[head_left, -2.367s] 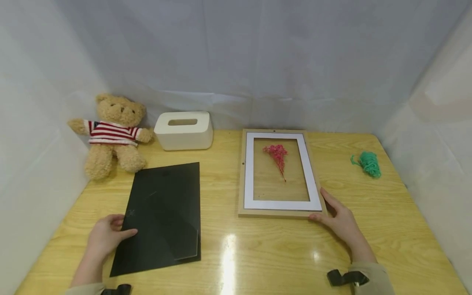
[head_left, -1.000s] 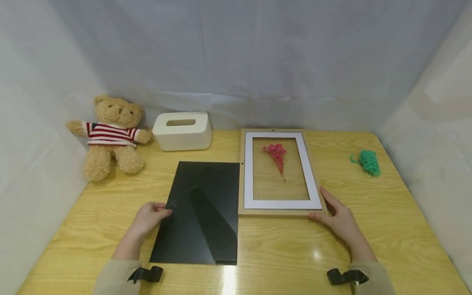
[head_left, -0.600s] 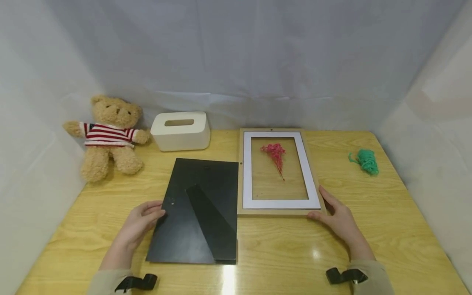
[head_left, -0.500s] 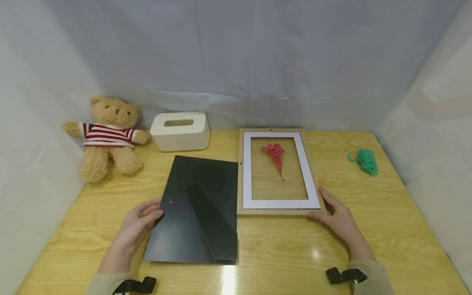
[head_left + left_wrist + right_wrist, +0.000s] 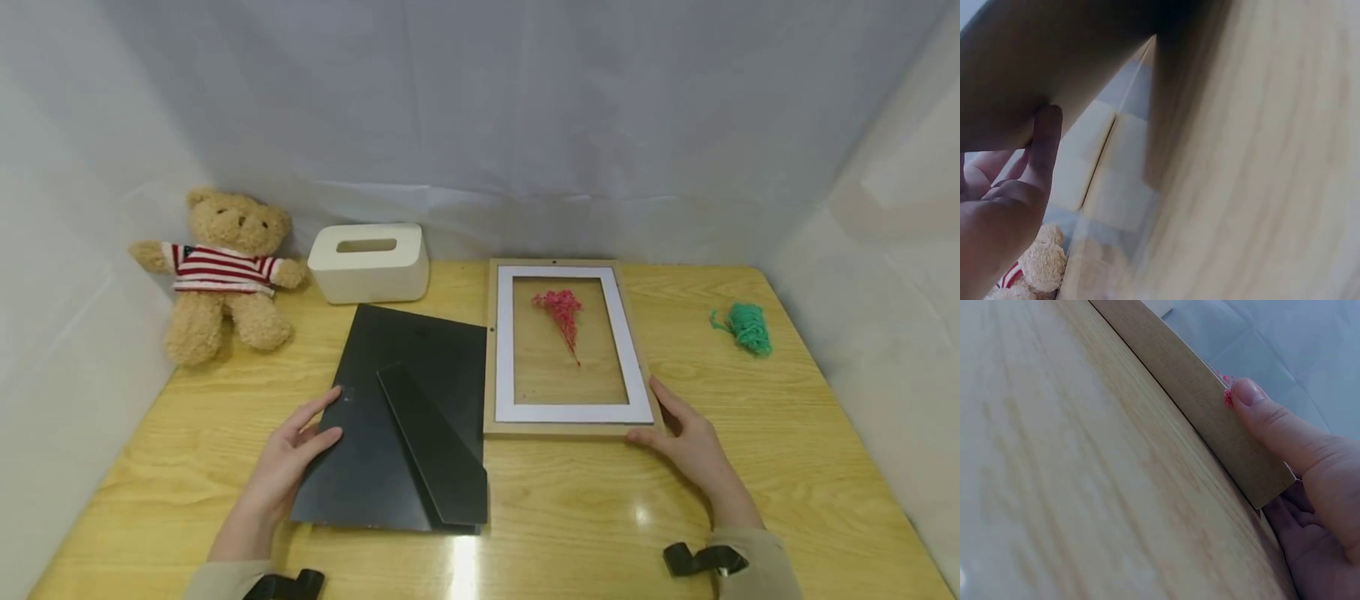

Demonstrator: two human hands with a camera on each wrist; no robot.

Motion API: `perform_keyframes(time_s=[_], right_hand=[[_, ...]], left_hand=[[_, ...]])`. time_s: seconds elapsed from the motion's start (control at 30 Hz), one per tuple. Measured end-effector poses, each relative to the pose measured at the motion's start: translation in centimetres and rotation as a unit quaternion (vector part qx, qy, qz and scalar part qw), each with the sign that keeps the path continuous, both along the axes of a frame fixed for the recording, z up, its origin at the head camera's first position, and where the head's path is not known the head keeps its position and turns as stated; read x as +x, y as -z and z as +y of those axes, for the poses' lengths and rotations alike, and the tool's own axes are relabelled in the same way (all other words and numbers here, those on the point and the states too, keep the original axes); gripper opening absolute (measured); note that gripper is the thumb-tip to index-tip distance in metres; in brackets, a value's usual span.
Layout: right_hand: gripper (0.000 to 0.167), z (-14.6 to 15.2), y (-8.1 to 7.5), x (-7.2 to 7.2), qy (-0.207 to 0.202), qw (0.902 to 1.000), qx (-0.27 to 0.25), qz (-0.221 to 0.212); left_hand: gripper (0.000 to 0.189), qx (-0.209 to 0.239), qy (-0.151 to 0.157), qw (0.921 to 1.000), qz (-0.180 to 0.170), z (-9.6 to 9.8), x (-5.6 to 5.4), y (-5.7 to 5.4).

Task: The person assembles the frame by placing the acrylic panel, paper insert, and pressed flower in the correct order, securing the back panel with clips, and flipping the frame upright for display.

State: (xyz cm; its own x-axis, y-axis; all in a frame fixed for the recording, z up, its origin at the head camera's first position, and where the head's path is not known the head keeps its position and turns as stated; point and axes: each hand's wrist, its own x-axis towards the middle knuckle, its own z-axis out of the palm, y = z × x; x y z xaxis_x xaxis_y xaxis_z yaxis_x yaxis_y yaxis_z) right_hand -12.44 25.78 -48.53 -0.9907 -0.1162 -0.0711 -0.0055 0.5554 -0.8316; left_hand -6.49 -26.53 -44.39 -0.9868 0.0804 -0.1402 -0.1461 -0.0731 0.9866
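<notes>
My left hand (image 5: 277,471) holds the left edge of a black picture frame backing board (image 5: 360,442), index finger and thumb apart along that edge. The board tilts, its left side raised, and its easel leg (image 5: 435,450) stands slightly out from it. In the left wrist view the board's underside (image 5: 1041,69) slopes above the tabletop. To its right lies a light wooden picture frame (image 5: 558,431) with a white mat (image 5: 505,350) and a dried pink flower sprig (image 5: 561,312) inside. My right hand (image 5: 693,446) grips the frame's near right corner, thumb on its front side.
A teddy bear (image 5: 228,267) in a striped top sits at the back left, beside a white tissue box (image 5: 371,275). A green yarn bundle (image 5: 748,329) lies at the right of the wooden table (image 5: 570,517). Pale curtains (image 5: 480,125) enclose the back and sides.
The backing board has moved right, up beside the frame, and its left side has lifted. My left hand's fingers have shifted and spread on its edge. My right hand stays at the frame corner.
</notes>
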Motion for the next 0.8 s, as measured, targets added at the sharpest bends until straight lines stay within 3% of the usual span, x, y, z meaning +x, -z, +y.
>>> perform_keyframes(time_s=[0.13, 0.33, 0.47, 0.67, 0.8], right_hand=[[0.095, 0.0, 0.0, 0.0, 0.001, 1.0, 0.0, -0.003], [0.095, 0.0, 0.0, 0.0, 0.004, 1.0, 0.006, -0.004], [0.094, 0.2, 0.2, 0.0, 0.003, 1.0, 0.005, 0.001], [0.095, 0.2, 0.3, 0.0, 0.003, 0.9999, 0.01, 0.004], [0.095, 0.2, 0.1, -0.1, 0.003, 0.9999, 0.009, 0.005]], left_hand=[[0.055, -0.013, 0.01, 0.9998, -0.007, -0.1, -0.1, 0.1], [0.059, -0.115, 0.045, 0.9922, -0.019, -0.5, -0.2, -0.1], [0.061, -0.134, 0.046, 0.9898, -0.018, -0.5, -0.5, -0.2], [0.059, -0.114, 0.024, 0.9927, -0.031, -0.6, -0.6, -0.5], [0.056, -0.077, -0.004, 0.997, -0.005, -0.3, -0.7, -1.0]])
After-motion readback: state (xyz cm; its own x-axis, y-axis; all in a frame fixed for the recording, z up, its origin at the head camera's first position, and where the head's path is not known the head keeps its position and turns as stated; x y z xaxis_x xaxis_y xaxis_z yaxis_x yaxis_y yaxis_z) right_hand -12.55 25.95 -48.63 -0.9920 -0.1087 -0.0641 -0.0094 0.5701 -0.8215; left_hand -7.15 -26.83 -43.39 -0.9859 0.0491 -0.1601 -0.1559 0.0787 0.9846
